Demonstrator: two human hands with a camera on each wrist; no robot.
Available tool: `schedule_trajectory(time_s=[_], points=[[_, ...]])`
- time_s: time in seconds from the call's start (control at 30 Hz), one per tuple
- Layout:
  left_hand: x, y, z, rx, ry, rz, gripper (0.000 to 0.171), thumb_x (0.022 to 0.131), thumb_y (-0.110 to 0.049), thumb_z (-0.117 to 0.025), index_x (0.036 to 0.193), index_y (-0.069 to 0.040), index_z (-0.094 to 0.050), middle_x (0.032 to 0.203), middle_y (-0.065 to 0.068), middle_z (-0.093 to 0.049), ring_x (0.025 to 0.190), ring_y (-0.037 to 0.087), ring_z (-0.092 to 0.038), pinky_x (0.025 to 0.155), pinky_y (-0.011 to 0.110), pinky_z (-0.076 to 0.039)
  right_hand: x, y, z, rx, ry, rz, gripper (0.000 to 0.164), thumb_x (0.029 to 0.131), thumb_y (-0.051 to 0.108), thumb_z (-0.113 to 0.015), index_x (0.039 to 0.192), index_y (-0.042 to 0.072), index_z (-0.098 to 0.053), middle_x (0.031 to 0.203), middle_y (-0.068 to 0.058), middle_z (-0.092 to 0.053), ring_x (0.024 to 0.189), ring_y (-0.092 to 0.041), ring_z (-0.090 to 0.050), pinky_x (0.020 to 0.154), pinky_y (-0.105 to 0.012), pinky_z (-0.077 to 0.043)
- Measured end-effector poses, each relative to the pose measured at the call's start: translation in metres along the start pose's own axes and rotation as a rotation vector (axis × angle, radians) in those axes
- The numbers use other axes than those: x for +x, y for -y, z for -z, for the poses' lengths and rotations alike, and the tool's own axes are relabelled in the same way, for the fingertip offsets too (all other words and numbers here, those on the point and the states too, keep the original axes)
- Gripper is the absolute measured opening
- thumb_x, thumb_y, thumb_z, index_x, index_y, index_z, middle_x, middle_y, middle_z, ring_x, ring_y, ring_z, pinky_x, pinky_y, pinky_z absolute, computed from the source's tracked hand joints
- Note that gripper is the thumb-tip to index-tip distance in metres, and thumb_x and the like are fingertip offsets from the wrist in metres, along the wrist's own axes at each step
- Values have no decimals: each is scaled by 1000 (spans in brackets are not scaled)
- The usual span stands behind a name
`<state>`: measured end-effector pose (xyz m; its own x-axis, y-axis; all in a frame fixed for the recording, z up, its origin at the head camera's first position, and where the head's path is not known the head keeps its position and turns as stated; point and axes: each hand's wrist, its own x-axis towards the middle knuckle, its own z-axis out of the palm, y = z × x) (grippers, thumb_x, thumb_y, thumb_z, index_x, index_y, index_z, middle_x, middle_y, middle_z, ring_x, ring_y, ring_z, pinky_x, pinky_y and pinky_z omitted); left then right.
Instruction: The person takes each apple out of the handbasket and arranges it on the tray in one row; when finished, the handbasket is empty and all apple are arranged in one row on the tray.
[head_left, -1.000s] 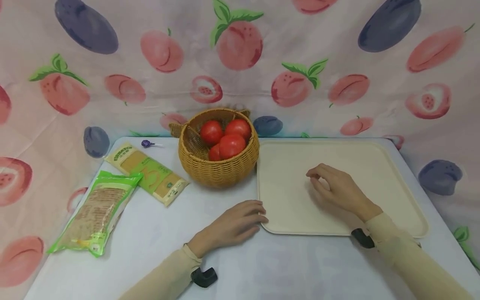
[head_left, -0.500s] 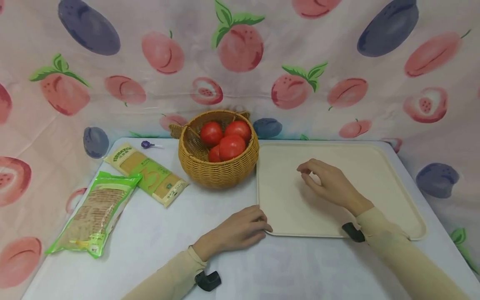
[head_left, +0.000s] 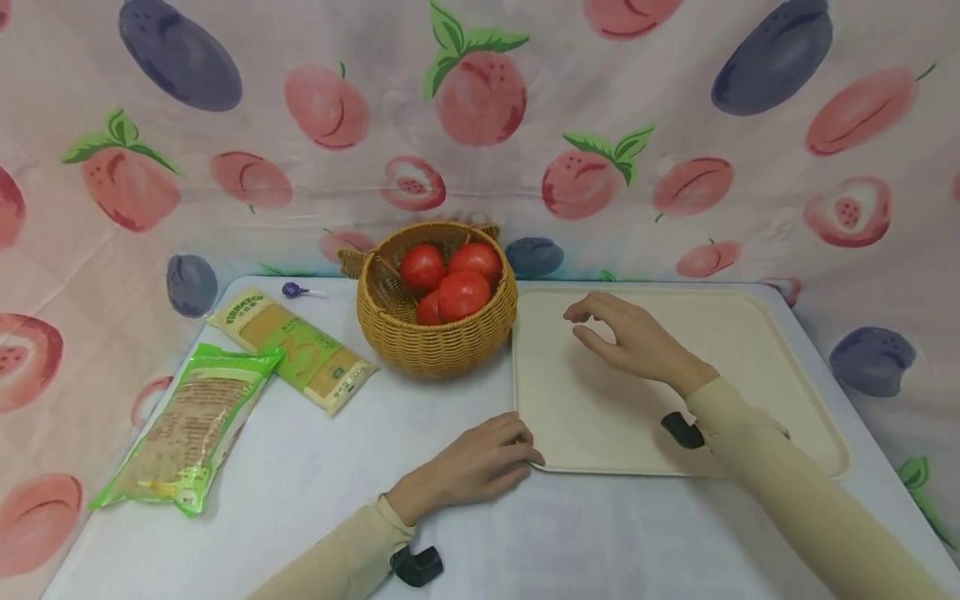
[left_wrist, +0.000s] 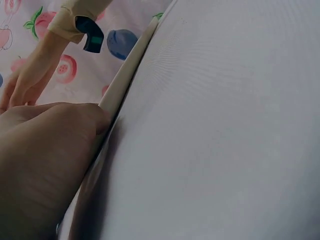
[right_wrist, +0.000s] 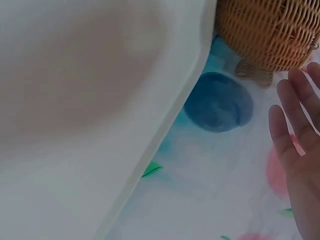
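In the head view my left hand rests at the near left corner of a cream tray, its fingertips touching the rim. The left wrist view shows this hand against the tray edge; the fingertips are partly hidden there. Over the left part of the tray hovers my right hand, fingers loosely bent and holding nothing. Closest to it, just left of the tray, stands a wicker basket with several red tomatoes in it. The right wrist view has the spread fingers of the right hand near the basket.
At the left lie a green-edged packet of brownish food and a flat yellow-green packet, their ends overlapping. A purple lollipop lies behind them. A fruit-print cloth hangs behind the white table.
My right hand has moved left and away from me over the tray, toward the basket, its fingers opening a little. The left hand has shifted slightly right at the tray corner.
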<state>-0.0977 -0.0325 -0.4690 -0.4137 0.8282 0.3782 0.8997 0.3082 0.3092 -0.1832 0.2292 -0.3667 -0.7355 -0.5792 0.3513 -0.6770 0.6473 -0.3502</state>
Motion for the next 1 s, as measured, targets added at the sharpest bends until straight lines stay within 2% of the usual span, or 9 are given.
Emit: schedule_trajectory(time_s=[0.17,0.33,0.6,0.83,1.0], points=[[-3,1,2,-8,-21,-12,18,85,-24,-55,102,-24,-62,99,-9,-51,98,5,-44,88,19,-40,20,9,-1,29,-1,45,23,87,27,-53,109,20,-54,103,10,-56,96,-3,-50,84,-25,-45],[-2,1,1,-19,-17,-18,19,86,-25,-53,103,-25,-62,100,-9,-51,99,5,-44,89,18,-39,36,18,0,22,7,78,28,87,29,-54,112,18,-52,107,8,-55,99,-5,-50,85,-28,-46],[-2,1,-2,-25,-20,-14,19,87,-25,-52,104,-25,-61,101,-9,-50,101,5,-43,91,18,-38,70,28,3,57,109,129,40,86,34,-55,119,12,-49,115,2,-51,110,-13,-46,94,-33,-42],[-3,2,-1,3,-26,-29,19,86,-24,-53,103,-24,-62,100,-8,-51,105,6,-45,107,24,-29,100,42,-1,37,168,119,48,83,41,-56,124,18,-45,121,6,-45,114,-10,-41,96,-33,-40],[-2,3,-2,-2,-26,-27,20,86,-22,-53,104,-25,-62,100,-9,-51,104,6,-44,103,21,-32,121,57,-3,-5,233,74,55,80,50,-56,125,21,-43,122,5,-45,110,-14,-45,91,-35,-44]])
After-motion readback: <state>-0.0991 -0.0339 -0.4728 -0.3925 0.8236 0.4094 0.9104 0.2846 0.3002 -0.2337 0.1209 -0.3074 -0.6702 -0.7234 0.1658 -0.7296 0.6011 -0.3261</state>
